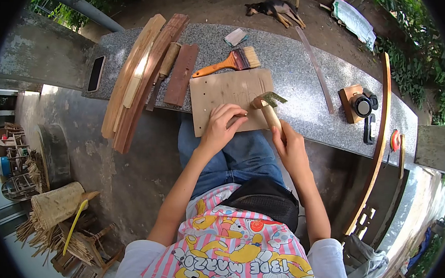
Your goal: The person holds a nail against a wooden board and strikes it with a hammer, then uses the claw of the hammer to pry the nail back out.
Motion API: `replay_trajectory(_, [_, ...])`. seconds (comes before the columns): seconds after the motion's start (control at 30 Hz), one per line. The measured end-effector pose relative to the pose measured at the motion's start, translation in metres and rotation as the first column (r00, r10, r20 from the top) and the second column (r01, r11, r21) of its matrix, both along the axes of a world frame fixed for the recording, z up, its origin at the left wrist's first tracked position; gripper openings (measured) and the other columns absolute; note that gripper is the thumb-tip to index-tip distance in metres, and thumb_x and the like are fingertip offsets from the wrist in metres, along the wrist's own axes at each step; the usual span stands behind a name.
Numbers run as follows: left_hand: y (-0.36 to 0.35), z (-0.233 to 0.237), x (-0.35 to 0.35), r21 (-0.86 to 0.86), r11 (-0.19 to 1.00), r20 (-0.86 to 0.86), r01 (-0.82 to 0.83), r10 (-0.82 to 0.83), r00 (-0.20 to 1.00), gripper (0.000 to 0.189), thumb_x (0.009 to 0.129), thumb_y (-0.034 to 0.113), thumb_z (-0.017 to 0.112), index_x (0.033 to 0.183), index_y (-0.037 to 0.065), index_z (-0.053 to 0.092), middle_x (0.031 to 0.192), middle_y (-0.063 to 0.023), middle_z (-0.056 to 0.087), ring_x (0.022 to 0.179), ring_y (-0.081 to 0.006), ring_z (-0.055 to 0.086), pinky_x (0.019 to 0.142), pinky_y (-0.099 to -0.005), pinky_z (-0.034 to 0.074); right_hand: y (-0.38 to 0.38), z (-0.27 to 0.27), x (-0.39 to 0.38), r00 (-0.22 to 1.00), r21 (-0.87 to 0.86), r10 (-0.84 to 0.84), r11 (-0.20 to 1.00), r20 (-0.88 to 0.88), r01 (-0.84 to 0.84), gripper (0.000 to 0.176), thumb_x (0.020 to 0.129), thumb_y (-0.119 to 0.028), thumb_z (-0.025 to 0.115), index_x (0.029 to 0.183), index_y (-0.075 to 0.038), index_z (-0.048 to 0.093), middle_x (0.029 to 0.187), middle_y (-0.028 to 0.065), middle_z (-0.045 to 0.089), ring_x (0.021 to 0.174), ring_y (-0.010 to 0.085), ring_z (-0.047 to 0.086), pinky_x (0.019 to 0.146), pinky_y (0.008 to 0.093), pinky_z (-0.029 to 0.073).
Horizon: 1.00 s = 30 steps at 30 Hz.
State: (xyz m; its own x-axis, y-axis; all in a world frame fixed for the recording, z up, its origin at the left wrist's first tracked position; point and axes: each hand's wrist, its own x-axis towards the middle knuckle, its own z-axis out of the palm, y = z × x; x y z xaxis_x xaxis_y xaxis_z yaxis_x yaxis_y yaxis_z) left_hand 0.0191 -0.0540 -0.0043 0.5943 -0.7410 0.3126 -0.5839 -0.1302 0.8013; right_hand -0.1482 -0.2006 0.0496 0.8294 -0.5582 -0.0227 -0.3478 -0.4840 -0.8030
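Observation:
My right hand (290, 148) is wrapped around the wooden handle of a hammer (270, 115). The hammer's rusty metal head is over the right part of a flat wooden board (210, 94). This board has a few small dark holes along its left side and lies partly on the stone bench, partly over my lap. On the board rests my left hand (222, 127), its thumb and index finger pinched close to the hammer head. What sits between those fingertips is too small to make out.
On the stone bench (298, 87) lie a paintbrush (228, 63), wooden strips (155, 72), a wood-handled chisel (168, 65), a reddish board (181, 76), a phone (96, 73), a clear ruler (316, 68), a black round device (361, 104) and a tape measure (395, 140). A dog (278, 11) lies beyond.

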Motion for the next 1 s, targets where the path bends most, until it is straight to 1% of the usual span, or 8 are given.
replay_trajectory(0.07, [-0.002,-0.003,0.001,0.001,1.0,0.104,-0.025,0.025,0.994,0.011,0.088,0.007,0.074,0.098,0.003,0.071,0.097,-0.007,0.069,0.09,-0.0261,0.066,0.083,-0.0352,0.048,0.002,-0.001,-0.001,1.0,0.008,-0.007,1.0,-0.002,0.007,0.022,0.101,-0.018,0.063,0.105,0.004,0.061,0.075,0.024,0.061,0.063,0.0409,0.061,0.061,0.0443,0.047])
replay_trajectory(0.3, [-0.008,0.002,-0.001,0.031,0.997,0.122,-0.076,0.072,0.99,0.009,0.087,0.01,0.075,0.093,0.004,0.07,0.092,-0.0043,0.069,0.082,-0.0234,0.064,0.08,-0.0342,0.043,0.003,-0.002,-0.002,1.0,0.029,-0.024,0.999,0.006,0.024,0.023,0.1,-0.018,0.063,0.103,0.004,0.061,0.076,0.0254,0.062,0.064,0.0419,0.061,0.061,0.0449,0.047])
replay_trajectory(0.4, [-0.006,0.0,0.001,0.037,0.998,0.137,-0.054,0.049,0.989,0.009,0.087,0.007,0.074,0.094,0.003,0.07,0.092,-0.0066,0.068,0.082,-0.0249,0.064,0.078,-0.0341,0.046,0.003,0.0,-0.001,1.0,0.032,-0.03,0.999,0.004,0.03,0.023,0.101,-0.019,0.063,0.102,0.004,0.061,0.076,0.0255,0.062,0.064,0.0425,0.061,0.061,0.0451,0.047])
replay_trajectory(0.47, [-0.003,-0.004,0.001,-0.064,0.998,0.151,0.016,-0.006,0.989,0.009,0.088,0.003,0.073,0.094,0.0,0.068,0.093,-0.0094,0.068,0.082,-0.0252,0.064,0.076,-0.0331,0.049,0.001,-0.003,-0.002,0.999,0.041,-0.032,0.999,0.006,0.032,0.023,0.101,-0.019,0.063,0.102,0.004,0.061,0.076,0.0256,0.062,0.064,0.0426,0.061,0.061,0.0452,0.047])
replay_trajectory(0.6, [-0.004,-0.002,-0.005,-0.128,0.991,0.032,-0.036,0.041,0.999,0.009,0.089,0.001,0.073,0.096,-0.002,0.067,0.094,-0.0112,0.067,0.084,-0.0242,0.065,0.075,-0.0319,0.051,0.001,-0.005,-0.002,0.999,0.052,-0.037,0.998,0.004,0.037,0.024,0.101,-0.02,0.063,0.101,0.004,0.061,0.075,0.0256,0.061,0.064,0.0428,0.061,0.061,0.0454,0.047])
replay_trajectory(0.67, [-0.009,0.009,-0.004,-0.172,0.97,-0.086,-0.17,0.157,0.984,0.009,0.09,0.002,0.073,0.096,-0.002,0.067,0.095,-0.0105,0.068,0.086,-0.0223,0.067,0.078,-0.0316,0.052,0.001,-0.006,-0.003,0.999,0.059,-0.045,0.997,0.009,0.044,0.024,0.1,-0.02,0.063,0.101,0.004,0.061,0.075,0.0257,0.061,0.064,0.0429,0.061,0.061,0.0455,0.047])
replay_trajectory(0.77, [-0.012,0.003,-0.002,-0.127,0.988,0.037,-0.088,0.093,0.995,0.009,0.091,0.002,0.073,0.097,-0.002,0.067,0.096,-0.0104,0.068,0.088,-0.0225,0.068,0.079,-0.0311,0.052,0.0,-0.004,-0.002,0.999,0.061,-0.036,0.998,0.012,0.035,0.024,0.1,-0.02,0.063,0.101,0.004,0.06,0.074,0.0258,0.061,0.063,0.043,0.061,0.061,0.0456,0.047])
replay_trajectory(1.0, [-0.007,-0.01,-0.005,-0.072,0.994,0.014,-0.084,0.085,0.996,0.009,0.09,0.001,0.072,0.097,-0.002,0.067,0.096,-0.0107,0.068,0.088,-0.0235,0.068,0.08,-0.031,0.052,-0.001,-0.005,-0.002,0.999,0.053,-0.038,0.998,0.026,0.037,0.024,0.101,-0.019,0.062,0.103,0.005,0.061,0.073,0.0266,0.061,0.063,0.0434,0.061,0.06,0.0448,0.047])
